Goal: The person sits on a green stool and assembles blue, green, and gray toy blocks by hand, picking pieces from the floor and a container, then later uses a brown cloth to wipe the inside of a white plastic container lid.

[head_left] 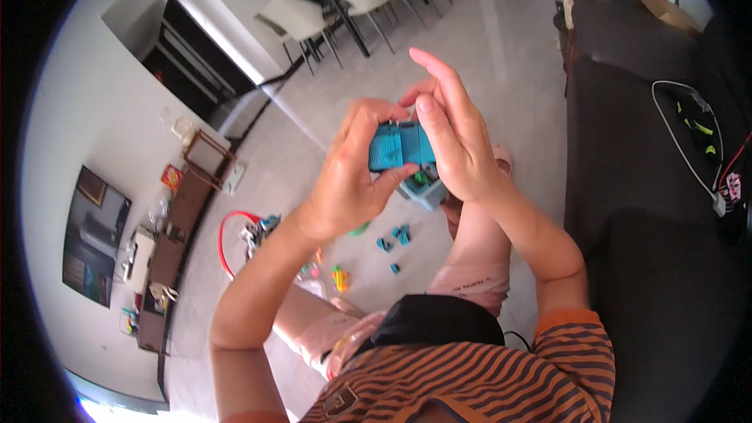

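Note:
A blue plastic toy piece [389, 148], boxy with ridges on one side, is held up in front of me. My left hand [352, 160] grips its left end, with the thumb underneath and the fingers bent over the top. From the other side, my right hand [462, 145] presses against the right end with its thumb. One right finger points up and away, and another bends in behind the piece. The palm sides hide part of it. Just below, partly covered by my hands, stands a light blue bin [424, 194] with green and dark bits inside.
Several small blue pieces [401, 233] lie on the grey floor, near a yellow-green toy [340, 278]. A red hoop [222, 243] is left of them. A dark sofa [627, 149] with a white cable [693, 176] lines the right. Chairs [301, 17] surround a table further back.

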The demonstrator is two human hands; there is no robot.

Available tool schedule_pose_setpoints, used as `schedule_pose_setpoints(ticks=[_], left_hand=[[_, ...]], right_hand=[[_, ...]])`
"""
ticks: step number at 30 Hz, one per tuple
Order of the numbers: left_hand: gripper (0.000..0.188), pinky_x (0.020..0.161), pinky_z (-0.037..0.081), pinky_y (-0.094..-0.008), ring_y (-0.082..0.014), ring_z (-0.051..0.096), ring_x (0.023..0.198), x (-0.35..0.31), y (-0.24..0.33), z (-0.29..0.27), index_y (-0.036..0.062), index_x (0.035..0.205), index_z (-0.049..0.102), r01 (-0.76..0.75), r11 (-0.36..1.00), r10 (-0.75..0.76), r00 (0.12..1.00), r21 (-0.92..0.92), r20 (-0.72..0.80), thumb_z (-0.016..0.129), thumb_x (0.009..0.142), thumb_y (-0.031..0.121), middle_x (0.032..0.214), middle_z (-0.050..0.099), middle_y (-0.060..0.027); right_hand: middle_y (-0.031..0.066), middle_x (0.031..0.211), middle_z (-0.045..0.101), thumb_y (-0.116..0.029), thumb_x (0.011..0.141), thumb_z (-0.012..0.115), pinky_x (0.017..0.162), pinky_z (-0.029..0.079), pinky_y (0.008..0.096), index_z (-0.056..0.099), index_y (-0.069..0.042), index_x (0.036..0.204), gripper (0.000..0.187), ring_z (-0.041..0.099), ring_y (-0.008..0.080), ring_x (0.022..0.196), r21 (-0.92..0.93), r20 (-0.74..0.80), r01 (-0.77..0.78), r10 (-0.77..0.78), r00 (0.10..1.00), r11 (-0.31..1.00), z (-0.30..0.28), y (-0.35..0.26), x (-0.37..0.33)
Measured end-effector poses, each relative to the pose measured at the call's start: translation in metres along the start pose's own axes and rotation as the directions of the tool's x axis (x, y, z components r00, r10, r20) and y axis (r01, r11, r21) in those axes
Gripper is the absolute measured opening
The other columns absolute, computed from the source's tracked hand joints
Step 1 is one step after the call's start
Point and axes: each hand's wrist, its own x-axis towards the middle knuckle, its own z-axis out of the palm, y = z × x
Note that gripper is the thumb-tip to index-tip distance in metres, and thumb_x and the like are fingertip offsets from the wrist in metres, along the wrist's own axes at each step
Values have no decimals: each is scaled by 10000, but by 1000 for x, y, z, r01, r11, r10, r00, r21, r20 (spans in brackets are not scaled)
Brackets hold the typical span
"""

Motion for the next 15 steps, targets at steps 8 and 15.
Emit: schedule_pose_setpoints(ticks=[8,15], left_hand=[[518,751,449,-285,-163,526,881,-87,-58,12,16,1118,462,514,773,-520,849,-370,93,737,680,51,996,525,-75],[464,592,453,-211,-75,534,663,-139,-107,13,24,992,576,639,356,-819,565,-682,101,819,615,141,787,575,-5]], right_hand=[[77,933,536,-360,926,416,776,396,260,385,-13,1261,482,506,141,871,74,259,-507,474,841,859,49,63,-41],[120,1192,494,-477,897,403,885,340,286,424,-40,1249,562,414,189,1133,116,264,-661,619,740,741,118,89,-47]])
